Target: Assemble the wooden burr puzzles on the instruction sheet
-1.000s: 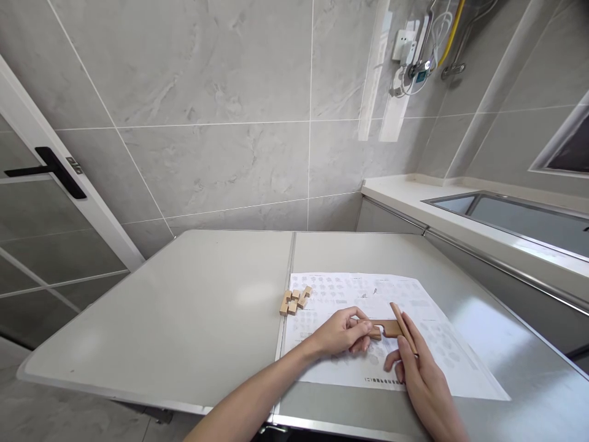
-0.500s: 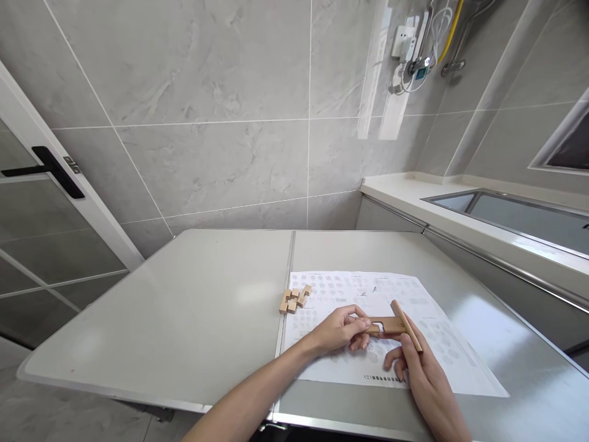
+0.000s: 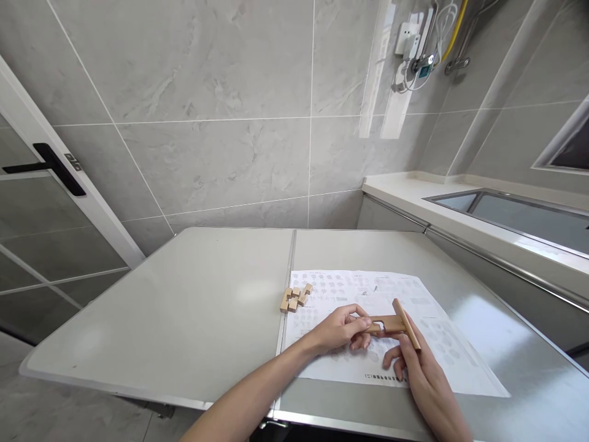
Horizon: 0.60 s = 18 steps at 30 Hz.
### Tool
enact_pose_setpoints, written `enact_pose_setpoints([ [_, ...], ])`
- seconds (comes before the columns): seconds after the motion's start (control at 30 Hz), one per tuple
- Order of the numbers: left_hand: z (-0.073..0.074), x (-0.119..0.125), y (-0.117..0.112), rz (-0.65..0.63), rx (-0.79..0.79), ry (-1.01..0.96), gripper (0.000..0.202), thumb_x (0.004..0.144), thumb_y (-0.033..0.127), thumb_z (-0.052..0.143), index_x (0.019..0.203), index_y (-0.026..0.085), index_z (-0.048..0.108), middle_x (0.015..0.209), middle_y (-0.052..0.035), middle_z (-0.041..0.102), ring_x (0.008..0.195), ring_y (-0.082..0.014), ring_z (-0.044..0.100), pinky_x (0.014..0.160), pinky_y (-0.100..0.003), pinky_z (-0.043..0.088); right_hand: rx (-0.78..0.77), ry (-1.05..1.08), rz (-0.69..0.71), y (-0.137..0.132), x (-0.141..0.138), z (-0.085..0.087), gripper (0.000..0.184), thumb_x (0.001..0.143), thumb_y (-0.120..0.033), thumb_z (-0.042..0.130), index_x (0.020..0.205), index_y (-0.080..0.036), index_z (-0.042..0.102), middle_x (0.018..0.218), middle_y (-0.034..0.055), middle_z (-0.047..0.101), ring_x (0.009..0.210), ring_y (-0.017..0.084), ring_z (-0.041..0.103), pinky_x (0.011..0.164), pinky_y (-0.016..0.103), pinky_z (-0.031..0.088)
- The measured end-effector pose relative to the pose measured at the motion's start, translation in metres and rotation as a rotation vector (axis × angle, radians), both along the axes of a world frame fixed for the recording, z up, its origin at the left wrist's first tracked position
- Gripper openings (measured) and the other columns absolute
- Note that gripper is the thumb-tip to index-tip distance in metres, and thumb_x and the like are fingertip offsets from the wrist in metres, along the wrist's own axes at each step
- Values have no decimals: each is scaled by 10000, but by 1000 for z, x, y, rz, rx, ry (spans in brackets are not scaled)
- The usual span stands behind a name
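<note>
My left hand (image 3: 341, 331) pinches the left end of a short wooden piece (image 3: 385, 324) that lies flat just above a printed paper sheet (image 3: 437, 344). My right hand (image 3: 416, 368) grips a long wooden bar (image 3: 407, 324) that crosses the short piece's right end, the two forming a T shape. Both hands have their fingers closed on the wood. A small cluster of pale wooden blocks (image 3: 294, 298) sits on the table at the sheet's upper left corner, apart from both hands.
The grey folding table (image 3: 184, 319) has a seam down its middle and a rounded front-left edge. Tiled wall stands behind it. A counter with a steel sink (image 3: 519, 215) runs along the right. A door with a black handle (image 3: 50, 169) is at the left.
The wooden pieces and both hands have lifted very slightly and shifted a little; the short piece now sits snug against the long bar. The loose blocks have not moved.
</note>
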<state>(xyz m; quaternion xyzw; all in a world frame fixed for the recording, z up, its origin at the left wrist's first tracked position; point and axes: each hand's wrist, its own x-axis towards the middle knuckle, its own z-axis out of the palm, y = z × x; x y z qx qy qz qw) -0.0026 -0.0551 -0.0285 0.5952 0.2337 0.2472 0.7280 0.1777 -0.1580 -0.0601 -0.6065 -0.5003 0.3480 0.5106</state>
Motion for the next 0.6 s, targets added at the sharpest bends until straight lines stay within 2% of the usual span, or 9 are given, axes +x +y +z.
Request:
enact_pose_setpoints([
  [0.3,4,-2,1,-10,-6,12,500,849,644,756,928,186,569,580,65,608,422,-65,392,501,-242,315,2,-118,-16,-1,0,2,709,1071,-660,341,1683,-303,314,682,-23,674,537,191,558,617,319,516],
  [0.6,7,-4,0,-24,23,92,514,877,667,714,973,180,579,649,42,646,449,-66,408,493,-241,290,-9,-179,-7,-2,0,3,680,1080,-634,330,1681,-317,314,672,-32,655,534,191,553,600,305,513],
])
